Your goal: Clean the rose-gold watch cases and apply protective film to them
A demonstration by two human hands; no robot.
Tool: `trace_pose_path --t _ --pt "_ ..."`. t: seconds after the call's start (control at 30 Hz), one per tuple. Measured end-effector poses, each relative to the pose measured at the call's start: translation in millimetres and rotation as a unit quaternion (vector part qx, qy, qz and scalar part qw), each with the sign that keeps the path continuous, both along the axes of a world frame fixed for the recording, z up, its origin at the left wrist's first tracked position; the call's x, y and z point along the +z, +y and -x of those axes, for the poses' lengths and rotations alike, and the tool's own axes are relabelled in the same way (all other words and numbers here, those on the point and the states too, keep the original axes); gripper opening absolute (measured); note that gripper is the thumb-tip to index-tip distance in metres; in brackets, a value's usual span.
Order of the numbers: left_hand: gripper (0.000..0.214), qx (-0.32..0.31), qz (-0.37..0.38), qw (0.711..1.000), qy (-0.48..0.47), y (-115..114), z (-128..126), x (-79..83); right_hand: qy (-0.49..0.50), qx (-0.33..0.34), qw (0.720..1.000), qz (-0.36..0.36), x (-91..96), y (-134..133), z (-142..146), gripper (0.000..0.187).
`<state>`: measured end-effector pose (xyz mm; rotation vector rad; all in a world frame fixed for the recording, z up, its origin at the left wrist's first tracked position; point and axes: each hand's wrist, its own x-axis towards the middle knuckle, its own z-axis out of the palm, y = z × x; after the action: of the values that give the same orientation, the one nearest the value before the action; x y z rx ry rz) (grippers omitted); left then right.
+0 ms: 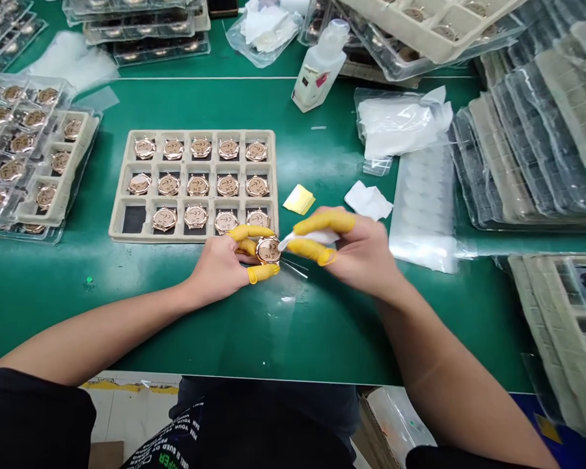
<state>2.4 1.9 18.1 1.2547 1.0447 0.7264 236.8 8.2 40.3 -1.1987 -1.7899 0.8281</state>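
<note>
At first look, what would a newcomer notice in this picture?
First, near the centre, the round rose-gold watch case in the left grip, with a white wipe in the right grip at its edge. Beyond it, a rectangular beige tray of similar cases lies on the green table. Stacked clear and beige plastic trays crowd the right side.

- Noted labelled white bottle [320, 70] on green worktop [200, 104].
- Recorded stacked trays [532, 150] at right.
- Observed bagged white material [395, 122] between bottle and trays.

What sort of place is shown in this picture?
Probably a watch assembly or finishing workshop: a tray of watch cases, many stacked trays, and yellow finger cots.
</note>
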Motion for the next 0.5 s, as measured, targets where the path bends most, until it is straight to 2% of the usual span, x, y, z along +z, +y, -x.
trace_pose_path --t 0.07,0.1,0.2,0.3,0.4,0.5 --pt "0.063 -0.003 0.005 1.0 -0.01 0 0 -0.1 -0.05 0.038 0.994 -0.087 -3.9 -7 18 0.008" --pt "0.064 -0.005 0.007 1.0 -0.01 0 1 -0.1 -0.077 0.045 0.989 -0.118 -6.0 -8 24 0.005" --pt "0.062 -0.011 0.012 1.0 0.002 0 1 -0.4 -0.146 0.017 0.977 -0.154 -9.1 -7 27 0.005" --pt "0.058 -0.009 -0.001 1.0 0.001 -1 1 -1.0 -0.169 0.034 0.975 -0.143 -5.9 -7 18 0.004" --pt "0.057 -0.003 -0.017 1.0 -0.011 -1 0 -1.7 -0.13 0.076 0.985 -0.086 1.6 -11 10 0.001" --pt "0.056 -0.001 -0.029 1.0 -0.004 -1 0 -1.8 -0.057 0.007 0.998 -0.008 13.8 -4 3 0.012"
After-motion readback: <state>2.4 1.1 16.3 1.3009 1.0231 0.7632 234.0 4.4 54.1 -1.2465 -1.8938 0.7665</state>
